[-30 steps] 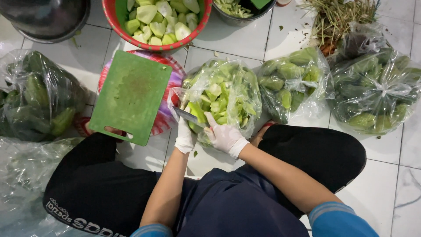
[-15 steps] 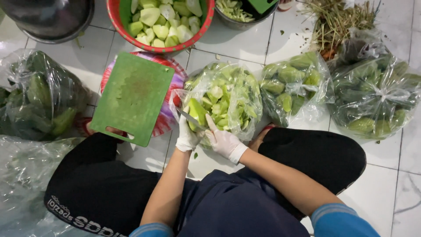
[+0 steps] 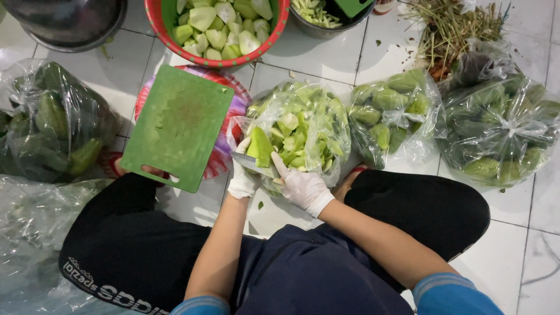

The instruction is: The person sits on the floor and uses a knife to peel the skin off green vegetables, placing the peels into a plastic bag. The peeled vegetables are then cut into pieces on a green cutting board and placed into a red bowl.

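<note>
My left hand (image 3: pixel 242 178), in a white glove, grips a pale green wedge of cut vegetable (image 3: pixel 260 146) over an open clear bag of cut green pieces (image 3: pixel 309 131). My right hand (image 3: pixel 303 188), also gloved, is closed on a knife (image 3: pixel 251 163). Its blade lies across the base of the wedge and points left. Both hands sit close together just above my crossed legs in black trousers.
A green cutting board (image 3: pixel 178 125) rests on a red-rimmed plate (image 3: pixel 233 111) to the left. A red basin of peeled pieces (image 3: pixel 224 29) stands ahead. Bags of whole green vegetables lie at left (image 3: pixel 49 119), centre right (image 3: pixel 388 114) and far right (image 3: pixel 501 131). A metal bowl (image 3: pixel 70 20) sits top left.
Both hands have stayed over the open bag. The wedge has turned more upright in my left hand and the blade has shifted against its base.
</note>
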